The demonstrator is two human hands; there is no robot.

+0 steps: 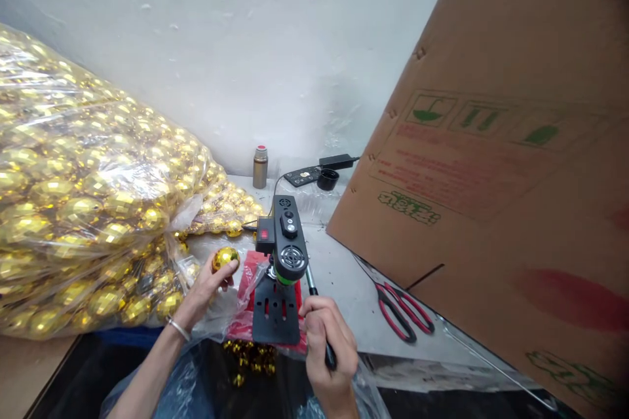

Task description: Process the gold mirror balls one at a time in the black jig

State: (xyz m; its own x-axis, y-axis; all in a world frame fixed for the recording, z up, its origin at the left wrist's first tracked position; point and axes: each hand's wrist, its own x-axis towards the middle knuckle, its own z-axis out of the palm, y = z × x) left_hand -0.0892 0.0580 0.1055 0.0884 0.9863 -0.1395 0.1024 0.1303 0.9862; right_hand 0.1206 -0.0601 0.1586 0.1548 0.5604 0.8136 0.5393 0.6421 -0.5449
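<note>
My left hand (219, 278) pinches a shiny gold faceted ball (226, 260), beside a small black machine (289, 236). This machine has round fan grilles on top, a box with a red switch (264, 234) on its side, and a slotted black base plate (276, 311). My right hand (330, 344) is closed round the black grip of a metal rod (311, 280) that runs up along the machine's right side. Where the rod's far end joins is hidden. Red sheet material (249, 275) and clear plastic lie under and around the base.
A large clear bag of gold balls (93, 203) fills the left. More gold balls (251, 363) hang below the table edge. A big cardboard box (491, 163) leans in from the right, near red-and-black scissors (400, 311). Behind stand a small bottle (260, 168) and a black cup (327, 179).
</note>
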